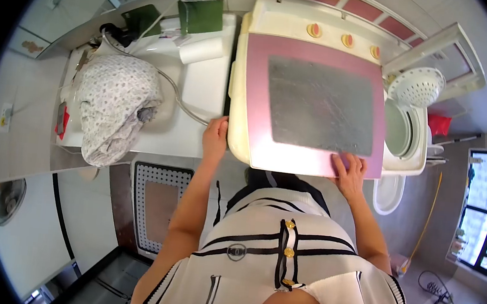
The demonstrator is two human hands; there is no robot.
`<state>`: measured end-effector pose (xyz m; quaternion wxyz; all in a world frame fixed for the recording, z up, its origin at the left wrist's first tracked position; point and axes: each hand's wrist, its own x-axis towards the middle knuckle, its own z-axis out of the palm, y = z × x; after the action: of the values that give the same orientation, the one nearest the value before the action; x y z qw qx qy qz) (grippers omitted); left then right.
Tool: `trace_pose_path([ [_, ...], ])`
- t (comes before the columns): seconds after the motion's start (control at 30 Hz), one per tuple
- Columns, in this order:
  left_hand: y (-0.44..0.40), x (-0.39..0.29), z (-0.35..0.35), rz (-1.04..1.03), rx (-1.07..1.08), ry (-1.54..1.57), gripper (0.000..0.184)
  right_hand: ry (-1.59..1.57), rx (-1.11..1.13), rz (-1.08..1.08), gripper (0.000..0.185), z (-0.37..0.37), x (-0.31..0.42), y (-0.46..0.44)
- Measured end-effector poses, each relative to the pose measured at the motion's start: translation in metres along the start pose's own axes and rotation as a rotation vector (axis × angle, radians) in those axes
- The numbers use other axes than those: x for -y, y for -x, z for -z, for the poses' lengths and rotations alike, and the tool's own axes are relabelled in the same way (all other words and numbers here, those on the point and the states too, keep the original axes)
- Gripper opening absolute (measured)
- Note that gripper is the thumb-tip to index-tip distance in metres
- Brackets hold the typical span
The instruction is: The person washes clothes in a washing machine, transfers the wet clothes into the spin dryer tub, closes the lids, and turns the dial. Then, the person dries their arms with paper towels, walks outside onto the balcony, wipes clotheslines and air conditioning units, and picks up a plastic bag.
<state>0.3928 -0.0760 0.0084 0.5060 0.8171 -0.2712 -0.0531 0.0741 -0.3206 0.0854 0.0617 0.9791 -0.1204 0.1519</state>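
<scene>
- In the middle, between the sink counter (193,91) on the left and the floor area on the right, stands one washing machine (244,159); its one pink lid (257,95) lies over the larger left part.
- At the lid's near edge, toward the right, the right hand (350,173) rests with bent, slightly parted fingers; whether it grips underneath cannot be told.
- At the machine's near left corner, the left hand (215,137) has its fingers bunched beside the rim. The grey hose (171,80) runs up to them; whether they hold it is unclear.
- On the machine's right side there is one round opening (398,129), uncovered, with one raised small lid (469,59) and one white colander (417,86) near its far edge.
- Along the machine's far panel, count three knobs (314,30).
- On the left, count one bundled patterned cloth (117,96), one white roll (201,50) and two green packets (200,16).
- What could go wrong: if the lid were lifted and slipped, it could pinch the right fingers, held only near one corner. A tug on the hose could drag the cloth beneath it. A knock could tip the colander into the opening, since it seems loosely perched.
</scene>
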Motion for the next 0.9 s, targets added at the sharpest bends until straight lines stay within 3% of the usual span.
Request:
trace_pose_path([
  [0.2,0.001,0.016,-0.001,-0.060,0.046,0.005,0.020,0.092,-0.468,-0.183,0.057,0.061,-0.015,-0.016],
  [0.33,0.000,-0.001,0.001,-0.112,-0.007,-0.094,0.020,0.032,-0.560,-0.310,0.034,0.139,-0.068,-0.126],
  [0.37,0.000,-0.002,0.002,-0.116,-0.007,-0.117,0.020,0.066,-0.663,-0.264,0.024,0.158,-0.073,-0.167],
  [0.4,0.000,-0.003,0.002,-0.121,-0.011,-0.137,0.020,0.108,-0.775,-0.194,0.026,0.159,-0.098,-0.204],
  [0.43,0.002,-0.003,0.002,-0.120,-0.013,-0.157,0.020,0.027,-0.742,-0.255,0.029,0.157,-0.140,-0.236],
  [0.5,0.004,-0.002,0.004,-0.082,0.013,-0.206,0.021,-0.127,-0.589,-0.460,0.040,0.183,-0.109,-0.293],
  [0.63,0.014,-0.019,0.000,0.064,0.008,-0.271,0.033,-0.039,-0.627,-0.284,0.041,0.165,-0.147,-0.344],
  [0.67,0.015,-0.025,-0.003,0.122,0.025,-0.344,0.048,-0.006,-0.660,-0.194,0.042,0.157,-0.160,-0.351],
  [0.7,0.014,-0.033,-0.005,0.155,0.017,-0.351,0.051,0.026,-0.695,-0.104,0.043,0.149,-0.165,-0.358],
  [0.8,0.011,-0.048,-0.015,0.257,0.021,-0.348,0.062,0.692,-1.133,0.017,0.045,0.132,-0.123,-0.351],
  [0.87,0.009,-0.048,-0.026,0.249,-0.033,-0.353,0.061,0.384,-1.012,-0.016,0.036,0.084,-0.103,-0.319],
  [0.9,0.007,-0.048,-0.033,0.246,-0.069,-0.352,0.061,0.142,-0.754,0.043,0.044,0.021,-0.120,-0.293],
])
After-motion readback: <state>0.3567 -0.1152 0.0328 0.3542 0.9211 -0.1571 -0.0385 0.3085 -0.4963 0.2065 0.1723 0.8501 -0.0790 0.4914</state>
